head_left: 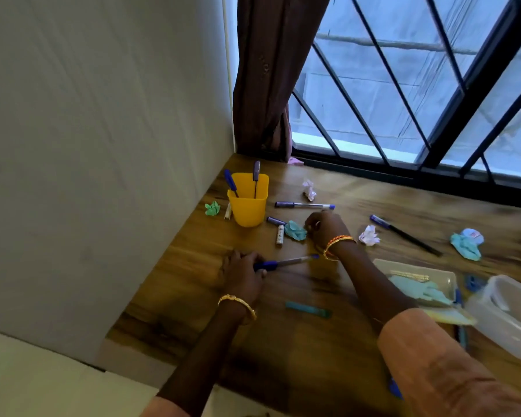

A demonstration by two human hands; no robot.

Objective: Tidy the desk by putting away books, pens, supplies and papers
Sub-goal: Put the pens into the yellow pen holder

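Observation:
My left hand [243, 273] grips a blue pen [286, 262] low over the wooden desk [298, 341], its tip pointing right. My right hand [325, 228] has curled fingers beside a crumpled teal paper ball [295, 230]; I cannot tell whether it holds anything. A yellow pen cup [248, 203] with two pens in it stands near the wall. Loose pens lie on the desk: one [304, 205] behind my right hand, a dark one [403, 234] to the right. A white glue stick [280, 235] lies by the teal ball.
Crumpled paper balls are scattered about: green [212, 208] by the cup, pink [309, 190], pink [369, 235], teal [466, 245]. A tray [445, 276] with papers and a clear plastic box [506, 314] sit at right. A teal marker [309, 309] lies near. Wall left, barred window behind.

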